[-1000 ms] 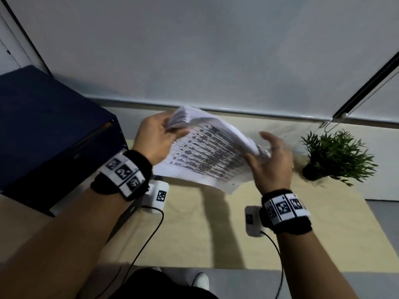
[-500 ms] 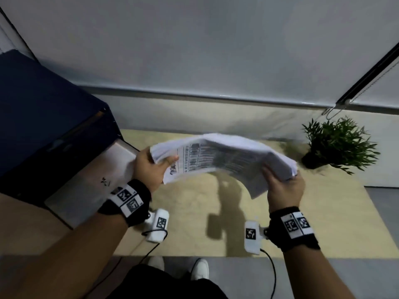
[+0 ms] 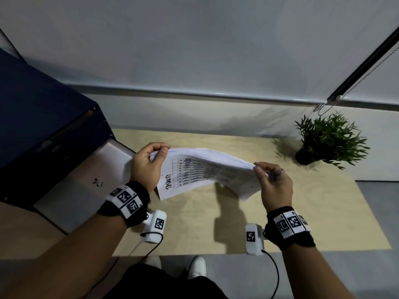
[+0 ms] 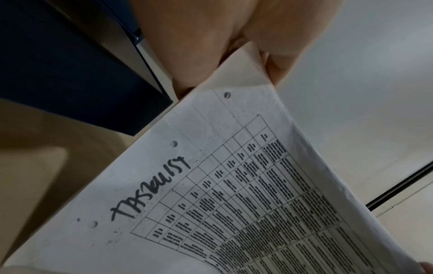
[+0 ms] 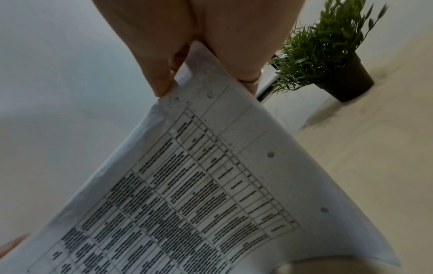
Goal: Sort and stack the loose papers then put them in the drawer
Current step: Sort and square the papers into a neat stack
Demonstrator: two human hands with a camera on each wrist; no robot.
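A stack of white papers point(image 3: 207, 171) with a printed table and black handwriting on the top sheet hangs arched above the wooden table point(image 3: 313, 212). My left hand point(image 3: 149, 162) pinches the stack's left end, thumb on top. My right hand point(image 3: 272, 180) pinches its right end. The wrist views show the same papers point(image 4: 234, 204) point(image 5: 211, 194) held between thumb and fingers. To the left, the open drawer point(image 3: 86, 182) of the dark blue cabinet point(image 3: 38, 126) shows a grey floor with a small black mark.
A small potted plant point(image 3: 330, 141) stands at the table's far right corner, also in the right wrist view point(image 5: 328, 52). A white wall and a blind with a bead chain point(image 3: 323, 106) rise behind the table. My shoes point(image 3: 196, 266) show below the table's front edge.
The papers came down from a raised, tilted hold to a low arched hold over the table. My right hand closed on the stack's right end. The open drawer came into view.
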